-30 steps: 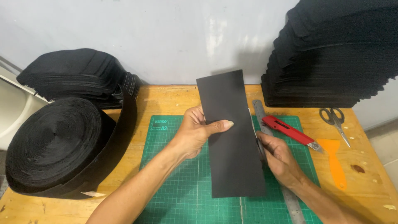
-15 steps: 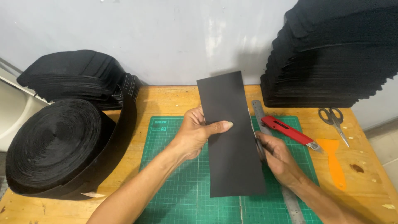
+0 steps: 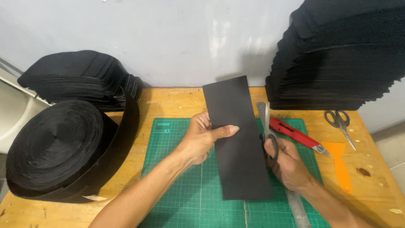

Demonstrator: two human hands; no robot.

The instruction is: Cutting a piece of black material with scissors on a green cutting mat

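I see my left hand (image 3: 202,139) pinching a long black strip (image 3: 238,139) by its left edge, thumb laid across the front and fingers behind, so the piece stands lifted and tilted above the green cutting mat (image 3: 177,169) rather than lying flat; I judge this keeps the right edge free for the blades. My right hand (image 3: 289,164) is closed through the handles of a pair of scissors (image 3: 266,131), whose blades run up along the strip's right edge, touching or just beside it; I cannot tell whether they bite into it. The strip sits between both hands, over the middle of the surface (image 3: 168,101). A red utility knife (image 3: 297,134) and an orange scraper (image 3: 341,166) lie toward the right edge, a second pair of scissors (image 3: 341,124) near the far right corner below a black stack (image 3: 337,63), and a large black roll (image 3: 55,147) at the left edge.
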